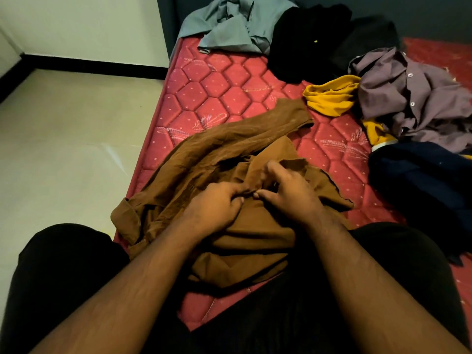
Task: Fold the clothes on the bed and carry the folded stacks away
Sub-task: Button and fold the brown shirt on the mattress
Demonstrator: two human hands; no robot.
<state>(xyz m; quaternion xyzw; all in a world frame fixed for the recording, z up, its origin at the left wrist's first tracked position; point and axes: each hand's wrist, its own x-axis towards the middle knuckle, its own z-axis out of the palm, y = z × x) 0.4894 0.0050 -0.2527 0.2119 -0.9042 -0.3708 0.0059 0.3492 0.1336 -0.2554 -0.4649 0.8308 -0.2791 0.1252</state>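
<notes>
We look down over a brown shirt (229, 175) spread crumpled across the near end of the bed (212, 98), a red quilted mattress with a hexagon pattern. One long sleeve runs up and to the right, its cuff ending near a yellow garment (329, 98); the other sleeve hangs off the left edge of the bed, toward the pale floor (63, 136).

Both hands meet at the middle of the shirt front. The left hand (214, 206) has its fingers curled and pinches a small fold of the brown cloth between thumb and fingertips. The right hand (288, 190) does likewise, thumb tip just beside the left thumb, other fingers bent over the cloth above (whether a button sits between them we cannot tell; the spot is too small and dark).

Our knees in black cloth frame the bottom of the view, the shirt's lower part lying between them.

Unfolded clothes lie farther up the bed:
- a grey-blue shirt (229, 26) at the far left corner;
- a black garment (306, 39) just beside it;
- a mauve buttoned shirt (413, 98) at the right, overlapping the yellow garment;
- a dark navy garment (421, 180) near the right edge, below the mauve one.

A black skirting band (89, 66) runs along the wall beyond the floor.
</notes>
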